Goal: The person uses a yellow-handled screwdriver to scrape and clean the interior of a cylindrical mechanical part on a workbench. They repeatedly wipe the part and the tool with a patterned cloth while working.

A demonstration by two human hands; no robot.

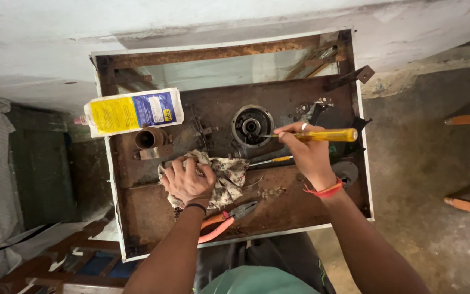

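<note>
- My right hand point(308, 155) grips a yellow-handled screwdriver point(322, 135), tip at the round hub point(252, 126)
- My left hand point(187, 179) presses, fingers curled, on a patterned rag point(229, 174)

The casing point(137, 228) is metal, rusted brown and rough, its rim painted white and chipped. The cloth point(229, 174) under the left hand point(187, 181) is soft printed fabric, crumpled and stained. The screwdriver point(322, 135) in the right hand point(310, 155) has a glossy, clear yellow plastic handle and a thin metal shaft. The pliers point(229, 218) show dull steel with smooth orange grips. The bottle point(131, 111) is matt white plastic under a shiny label. The wall point(218, 16) is rough, flaking plaster.
</note>
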